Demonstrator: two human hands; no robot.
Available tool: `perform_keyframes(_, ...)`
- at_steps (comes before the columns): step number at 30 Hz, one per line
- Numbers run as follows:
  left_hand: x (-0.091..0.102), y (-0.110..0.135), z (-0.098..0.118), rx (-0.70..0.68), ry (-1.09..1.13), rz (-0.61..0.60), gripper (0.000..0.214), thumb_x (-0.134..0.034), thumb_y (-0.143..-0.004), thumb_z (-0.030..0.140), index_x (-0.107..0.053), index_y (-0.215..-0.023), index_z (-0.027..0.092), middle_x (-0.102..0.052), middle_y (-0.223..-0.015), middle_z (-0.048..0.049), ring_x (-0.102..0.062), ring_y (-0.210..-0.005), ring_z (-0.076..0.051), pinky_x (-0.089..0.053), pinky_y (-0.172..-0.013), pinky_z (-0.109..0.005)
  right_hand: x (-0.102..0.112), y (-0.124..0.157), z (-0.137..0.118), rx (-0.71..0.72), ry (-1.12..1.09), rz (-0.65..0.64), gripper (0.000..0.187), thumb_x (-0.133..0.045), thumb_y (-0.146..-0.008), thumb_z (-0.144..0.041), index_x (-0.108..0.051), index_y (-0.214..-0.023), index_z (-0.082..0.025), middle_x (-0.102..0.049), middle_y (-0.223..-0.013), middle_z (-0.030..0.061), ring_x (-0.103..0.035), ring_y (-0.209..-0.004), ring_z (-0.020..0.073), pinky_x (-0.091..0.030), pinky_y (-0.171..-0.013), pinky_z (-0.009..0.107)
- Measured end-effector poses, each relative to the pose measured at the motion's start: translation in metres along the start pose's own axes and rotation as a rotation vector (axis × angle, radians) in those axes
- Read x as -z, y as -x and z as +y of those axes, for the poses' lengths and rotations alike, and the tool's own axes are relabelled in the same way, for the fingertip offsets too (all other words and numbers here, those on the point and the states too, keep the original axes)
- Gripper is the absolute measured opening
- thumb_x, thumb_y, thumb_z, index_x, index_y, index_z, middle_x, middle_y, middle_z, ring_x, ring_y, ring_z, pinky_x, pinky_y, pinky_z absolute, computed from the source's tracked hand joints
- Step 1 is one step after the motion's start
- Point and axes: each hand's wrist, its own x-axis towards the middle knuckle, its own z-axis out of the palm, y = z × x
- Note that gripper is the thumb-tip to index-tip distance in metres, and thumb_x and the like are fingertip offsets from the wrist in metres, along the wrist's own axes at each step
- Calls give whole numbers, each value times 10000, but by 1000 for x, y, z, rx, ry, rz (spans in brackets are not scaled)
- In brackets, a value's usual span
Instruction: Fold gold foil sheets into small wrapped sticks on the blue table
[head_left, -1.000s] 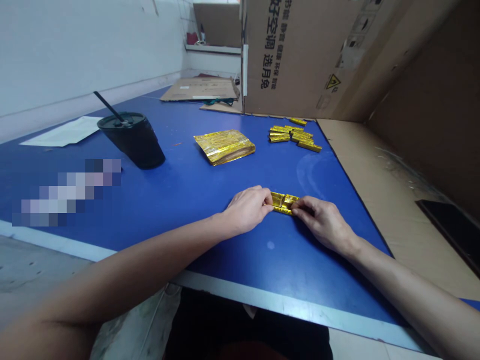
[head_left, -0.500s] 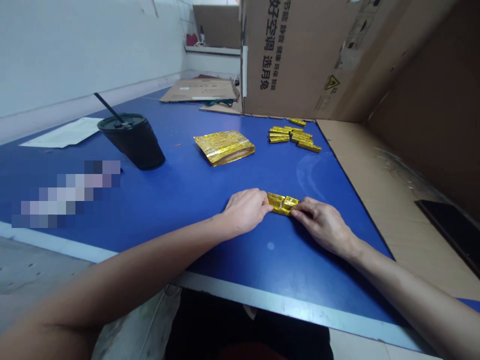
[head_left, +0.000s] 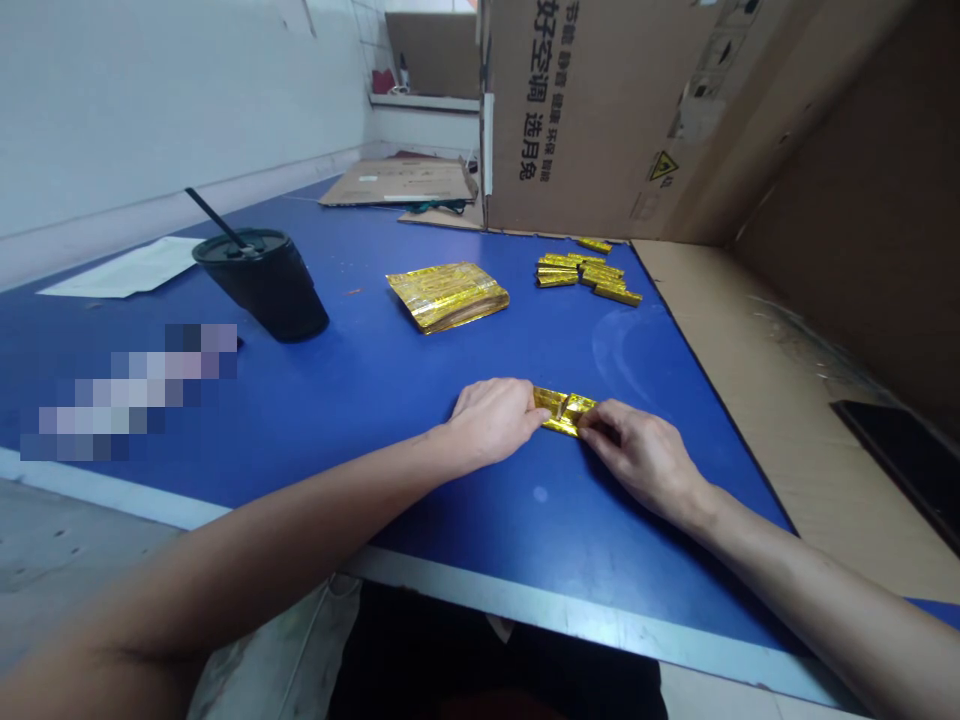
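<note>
The right grip (head_left: pixel 643 462) is edging left onto the folded gold foil strip (head_left: pixel 561 411), pinching its right end to the blue desk (head_left: pixel 420 480) while the curled left grip (head_left: pixel 491 420) is pinning the other end, keeping it flat

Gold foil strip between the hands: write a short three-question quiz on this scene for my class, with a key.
1. True or false: the left hand and the right hand both touch the folded gold foil strip.
2. Which hand is nearer the black lidded cup?
3. Fill in the blank: the small folded foil pieces lie on a ___ tabletop.

Key: 1 true; 2 left hand; 3 blue.
</note>
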Motion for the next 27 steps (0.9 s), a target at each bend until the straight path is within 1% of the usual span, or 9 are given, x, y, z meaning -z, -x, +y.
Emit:
perform_keyframes(7, -1, -1, 0, 21, -27, 20, 260, -428, -802, 412, -580, -809, 201, -623, -706, -21, -591, -664, -177, -391, -569, -256, -2, 5, 0, 115, 162, 40, 211, -415, -855, -267, -608, -861, -183, -595, -793, 37, -580, -680, 150, -410, -566, 243)
perform_keyframes(10, -1, -1, 0, 23, -45, 31, 254, -421, -807, 407, -575, -820, 206, -627, -708, -20, -599, -673, -189, -403, -570, -268, -4, 7, 0, 170, 215, 70, 228, -425, -857, -285, -625, -907, -187, -596, -812, 41, -582, -684, 147, -414, -566, 240)
perform_keyframes(13, -2, -2, 1, 35, -84, 26, 262, -408, -815, 408, -573, -846, 207, -632, -720, -28, -609, -694, -210, -423, -590, -294, -5, 7, 2, 212, 263, 90, 237, -426, -860, -287, -639, -912, -196, -599, -805, 36, -577, -659, 141, -408, -545, 237)
perform_keyframes(17, -3, -2, 3, 34, -152, 18, 281, -387, -828, 392, -564, -889, 183, -640, -762, -55, -619, -721, -216, -439, -615, -305, -5, 8, 3, 231, 323, 111, 244, -424, -859, -281, -648, -912, -198, -602, -801, 34, -563, -620, 136, -384, -500, 236)
perform_keyframes(21, -5, 0, 4, -5, -193, 46, 268, -374, -835, 364, -546, -894, 168, -649, -801, -67, -625, -724, -217, -441, -605, -298, -4, 9, 0, 249, 369, 108, 271, -406, -864, -277, -640, -971, -193, -594, -771, 37, -538, -584, 133, -361, -471, 239)
perform_keyframes(27, -4, -1, 3, -20, -199, 60, 258, -380, -826, 371, -541, -882, 178, -654, -787, -65, -632, -709, -242, -451, -573, -319, -2, 12, -5, 275, 413, 107, 294, -416, -856, -288, -628, -1021, -171, -584, -775, 56, -528, -595, 142, -372, -498, 247)
